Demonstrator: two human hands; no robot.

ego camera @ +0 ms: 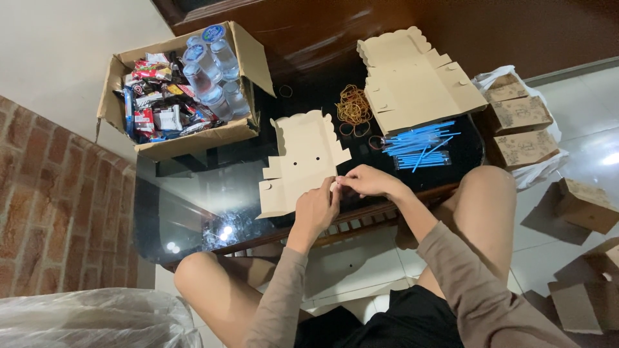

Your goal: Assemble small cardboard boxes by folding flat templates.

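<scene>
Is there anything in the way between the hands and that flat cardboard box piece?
Nothing visible. The left hand and right hand are already at the lower right edge of the flat cardboard box piece, fingers on it. The rubber bands and blue straws lie off to the side.

Open brown carton [169,138] of wrapped snacks and bottles far left; printed brown boxes [521,129] far right.

Left hand [316,209], right hand [365,181], fingertips apparently pinched together.
</scene>
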